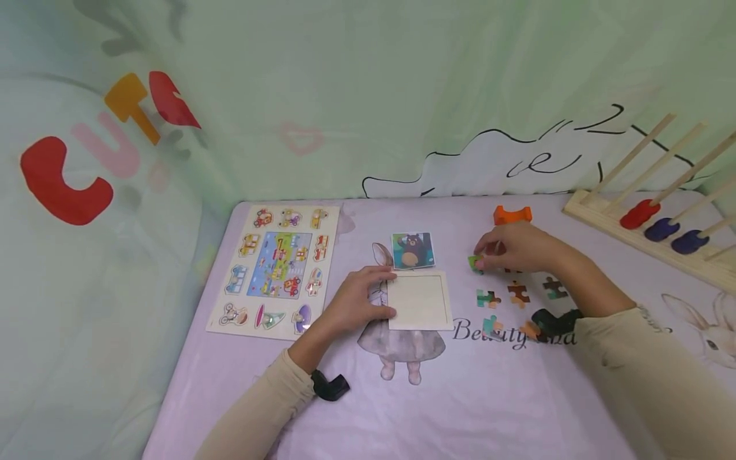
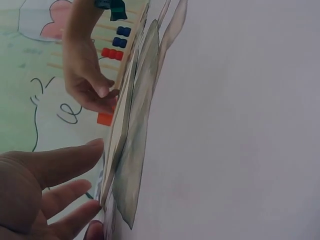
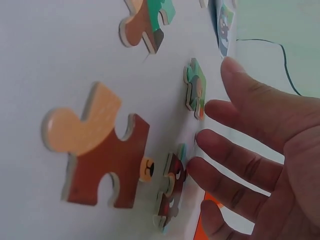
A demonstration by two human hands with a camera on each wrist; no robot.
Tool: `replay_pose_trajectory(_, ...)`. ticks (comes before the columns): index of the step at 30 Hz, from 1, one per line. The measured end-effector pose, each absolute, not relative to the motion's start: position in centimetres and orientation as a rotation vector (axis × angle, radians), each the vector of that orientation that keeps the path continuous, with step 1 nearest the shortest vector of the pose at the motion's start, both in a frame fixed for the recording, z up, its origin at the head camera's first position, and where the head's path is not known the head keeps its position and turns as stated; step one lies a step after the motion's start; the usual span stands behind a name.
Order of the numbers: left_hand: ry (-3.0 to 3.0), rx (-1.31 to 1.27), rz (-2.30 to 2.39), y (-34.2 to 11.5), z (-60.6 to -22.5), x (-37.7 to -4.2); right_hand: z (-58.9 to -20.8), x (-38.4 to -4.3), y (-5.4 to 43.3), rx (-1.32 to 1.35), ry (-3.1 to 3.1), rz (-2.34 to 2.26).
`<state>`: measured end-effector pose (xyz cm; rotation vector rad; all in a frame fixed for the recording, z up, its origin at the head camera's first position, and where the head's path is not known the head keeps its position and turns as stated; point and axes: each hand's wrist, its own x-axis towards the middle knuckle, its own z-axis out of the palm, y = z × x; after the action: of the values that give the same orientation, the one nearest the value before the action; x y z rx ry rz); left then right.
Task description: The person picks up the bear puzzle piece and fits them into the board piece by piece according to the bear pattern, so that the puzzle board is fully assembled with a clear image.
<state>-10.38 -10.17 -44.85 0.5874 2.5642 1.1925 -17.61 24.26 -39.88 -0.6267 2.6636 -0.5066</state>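
My left hand (image 1: 359,300) rests at the left edge of a pale, square wooden puzzle board (image 1: 420,303), fingers and thumb extended along it. Just behind the board lies a bear picture card (image 1: 413,250). To the right, my right hand (image 1: 520,246) reaches down with its fingertips right at a green puzzle piece (image 1: 475,263). In the right wrist view the thumb stands apart from that piece (image 3: 196,90), and the fingers are loosely extended. Beneath them lies a piece with eyes (image 3: 172,187), partly hidden from the head view; nearer is a brown piece (image 3: 110,155).
Several more jigsaw pieces, among them a green-brown one (image 1: 489,298), lie toward the front right. An orange block (image 1: 512,215) sits behind my right hand. A vehicle peg puzzle (image 1: 230,319) is at left; a wooden bead rack (image 1: 604,214) stands at back right.
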Motion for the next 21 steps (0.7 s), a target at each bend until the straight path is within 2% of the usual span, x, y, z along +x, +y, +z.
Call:
replay_pose_trajectory(11, 2.583, 0.537, 1.091, -9.99, -44.54, -10.48, -40.29, -18.10, 23.97, -0.603, 2.665, -0.481)
replay_pose_trajectory(21, 2.738, 0.708, 0.881, -10.48, -44.21, -10.53, -40.77, -18.36, 23.85, -0.567, 2.670, -0.496)
